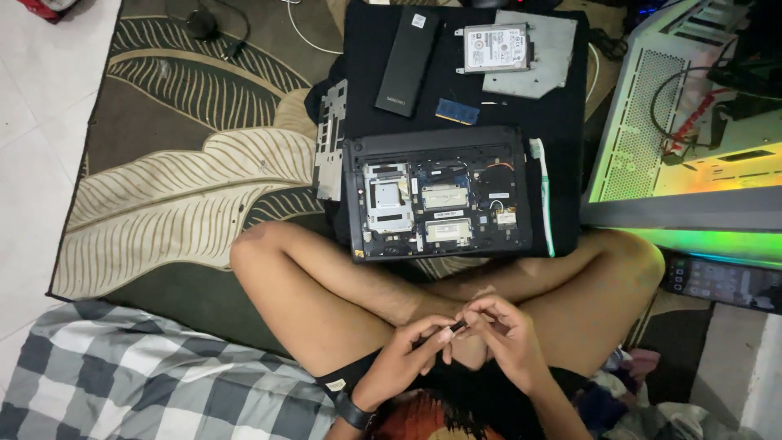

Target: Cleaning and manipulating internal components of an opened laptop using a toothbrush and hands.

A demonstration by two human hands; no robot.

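From the head camera, looking down at a person sitting cross-legged on a leaf-patterned rug (187, 187): low in the centre of the frame the left hand (403, 358) and the right hand (509, 338) meet over the lap. The fingers of both hands are pinched together on a small dark part (458, 327) held between them (too small to tell what it is). A dark band sits on the left wrist.

Above the knees, in the middle of the frame, an opened laptop (440, 195) lies bottom-up on a black cloth (562, 122), its boards and bays showing. Just left of it lies a grey metal bracket (330, 143); along its right edge lies a white and green toothbrush (542, 191). Higher on the cloth are a long black battery (407, 61), a small blue memory module (457, 112), and a hard drive (495, 47) resting on a grey plate (542, 69).

At the right edge stands a lit computer case (692, 138), with a phone (725, 283) below it. A checked blanket (130, 383) fills the lower left corner
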